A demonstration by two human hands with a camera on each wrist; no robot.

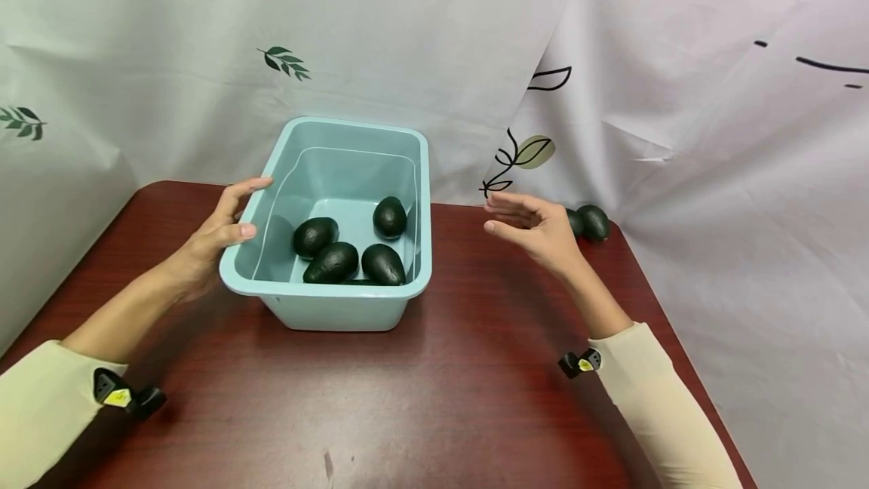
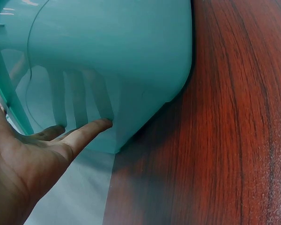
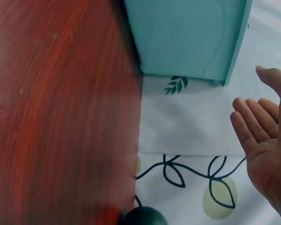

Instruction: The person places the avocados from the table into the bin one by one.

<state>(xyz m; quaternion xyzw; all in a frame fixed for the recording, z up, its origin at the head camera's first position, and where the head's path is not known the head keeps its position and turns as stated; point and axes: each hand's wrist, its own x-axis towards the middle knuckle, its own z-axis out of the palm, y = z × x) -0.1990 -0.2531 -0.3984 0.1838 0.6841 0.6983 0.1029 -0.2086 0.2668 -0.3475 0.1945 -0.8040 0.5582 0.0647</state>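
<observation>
A light blue plastic bin stands on the table, with several dark green avocados lying on its floor. My left hand is at the bin's left side, thumb and forefinger at the rim. Seen from the left wrist, straight fingers touch the bin's outer wall. To the right of the bin, my right hand is raised with nothing in it, its palm turned toward the bin and its fingers extended. Behind it, two avocados lie at the table's back right, one partly hidden by the hand.
The dark red wooden table ends at a pale cloth backdrop with leaf prints, close behind the bin. Another cloth hangs along the right edge. A wrist camera sits on each sleeve.
</observation>
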